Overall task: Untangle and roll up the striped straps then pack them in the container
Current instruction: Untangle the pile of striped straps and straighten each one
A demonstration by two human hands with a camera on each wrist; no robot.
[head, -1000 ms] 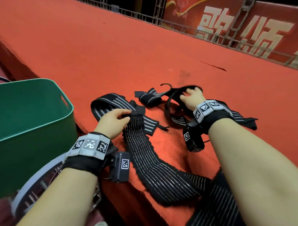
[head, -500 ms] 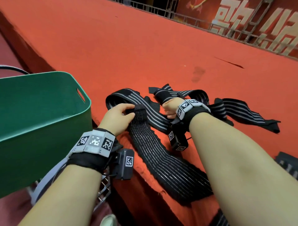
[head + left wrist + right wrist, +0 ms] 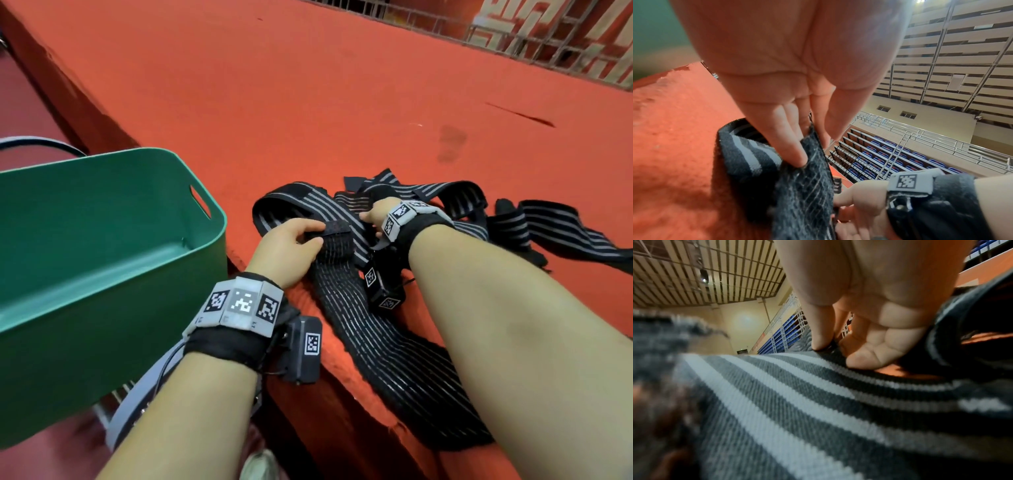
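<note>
Black straps with grey stripes (image 3: 298,209) lie tangled on the red carpeted platform (image 3: 308,102). A long strap (image 3: 387,346) runs from the tangle toward me and over the platform's edge. My left hand (image 3: 291,246) pinches the end of this long strap (image 3: 807,183) between thumb and fingers. My right hand (image 3: 375,214) sits just beyond it in the tangle, thumb and fingers pinching a strap's edge (image 3: 830,347). A broad striped strap (image 3: 797,402) fills the right wrist view. The green container (image 3: 102,260) stands to the left, nothing visible in it.
More straps (image 3: 561,233) spread to the right of my right hand. The platform's near edge (image 3: 342,394) drops off below my forearms. Metal railings (image 3: 479,31) line the far side. A grey hoop-like frame (image 3: 126,407) shows under the container.
My right hand has come back from the far loop of straps to a spot close beside my left hand. The left hand has kept its hold on the strap's end.
</note>
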